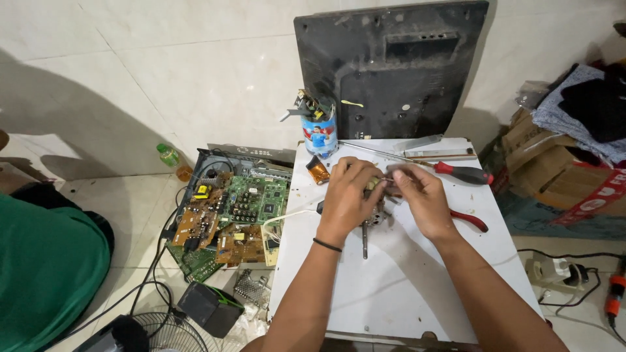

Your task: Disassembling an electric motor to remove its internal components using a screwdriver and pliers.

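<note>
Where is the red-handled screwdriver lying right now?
The red-handled screwdriver lies across the far side of the white table, just beyond the right hand.

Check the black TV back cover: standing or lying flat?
Standing: the black TV back cover leans upright against the tiled wall behind the white table.

The small grey metal part with a shaft (369, 225) at the frame's centre is mostly covered by the left hand (347, 195) and right hand (422, 197), so its shape and how the fingers grip it cannot be told. The green-clothed figure (45, 274) is cut off at the left edge, the black fan grille (156, 332) by the bottom edge. Parts on the brown and green circuit boards (228, 218) are too small to identify.
</note>
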